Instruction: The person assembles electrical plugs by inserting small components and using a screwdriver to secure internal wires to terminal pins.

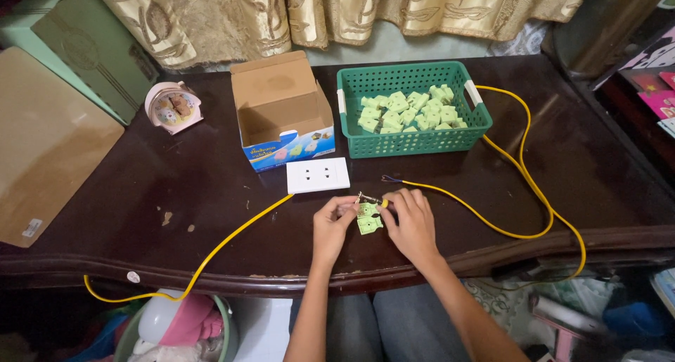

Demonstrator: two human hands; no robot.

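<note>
My left hand (333,223) and right hand (410,221) together pinch the green socket (368,219) between them, on the table (211,193) edge.

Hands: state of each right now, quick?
Left hand: fingers pinch a small metal part against the green socket piece.
Right hand: closed on the green socket piece's other side.
</note>
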